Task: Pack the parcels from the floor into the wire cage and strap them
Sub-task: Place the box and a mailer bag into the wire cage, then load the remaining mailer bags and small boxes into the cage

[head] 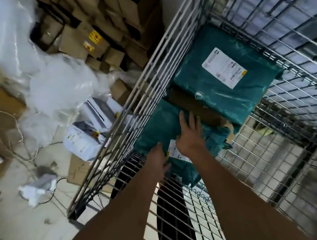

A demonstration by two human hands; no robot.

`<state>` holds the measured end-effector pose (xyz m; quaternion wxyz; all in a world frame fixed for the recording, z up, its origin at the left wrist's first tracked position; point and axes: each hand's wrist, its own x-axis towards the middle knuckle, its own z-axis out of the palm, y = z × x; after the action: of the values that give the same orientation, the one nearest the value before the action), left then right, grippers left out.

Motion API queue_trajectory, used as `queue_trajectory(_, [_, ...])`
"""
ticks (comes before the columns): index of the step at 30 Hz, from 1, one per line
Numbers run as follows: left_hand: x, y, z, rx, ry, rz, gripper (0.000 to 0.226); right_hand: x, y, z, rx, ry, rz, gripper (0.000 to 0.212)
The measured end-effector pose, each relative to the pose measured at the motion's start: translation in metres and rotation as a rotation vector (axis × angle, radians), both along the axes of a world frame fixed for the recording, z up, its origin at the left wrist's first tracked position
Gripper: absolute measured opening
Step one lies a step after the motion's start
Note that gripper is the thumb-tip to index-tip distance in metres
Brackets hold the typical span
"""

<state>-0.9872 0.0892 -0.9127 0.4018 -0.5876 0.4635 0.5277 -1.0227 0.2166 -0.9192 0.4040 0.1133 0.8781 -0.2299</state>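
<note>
Your wire cage (pixel 151 75) fills the right of the view, its mesh walls around three parcels along the left side. The far green parcel (pixel 224 91) lies flat, label up, over a brown cardboard parcel (pixel 194 106). The near green parcel (pixel 160 128) sits against the cage wall under both your hands. Your right hand (pixel 188 135) presses flat on it, fingers spread. Your left hand (pixel 158 162) grips its near edge, fingers curled under. White parcels (pixel 84 141) lie outside on the floor.
</note>
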Motion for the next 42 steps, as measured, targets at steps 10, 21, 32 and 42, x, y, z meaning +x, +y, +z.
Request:
queue_trajectory(10, [-0.044,0.038,0.082,0.073,0.272,-0.298,0.062,0.017,0.016,0.055,-0.117,0.103,-0.652,0.064])
queue_trajectory(21, [-0.219,0.05,0.291,0.068,0.915,-0.655,0.064,-0.134,0.0,0.263,-0.296,0.536,-0.772,0.061])
queue_trajectory(32, [-0.257,-0.159,0.291,-0.167,0.931,-0.35,0.078,-0.223,-0.159,0.299,-0.455,0.565,-0.422,0.056])
queue_trajectory(42, [-0.1,-0.378,0.088,-0.308,0.447,0.157,0.057,-0.174,-0.313,0.11,-0.354,0.104,-0.121,0.052])
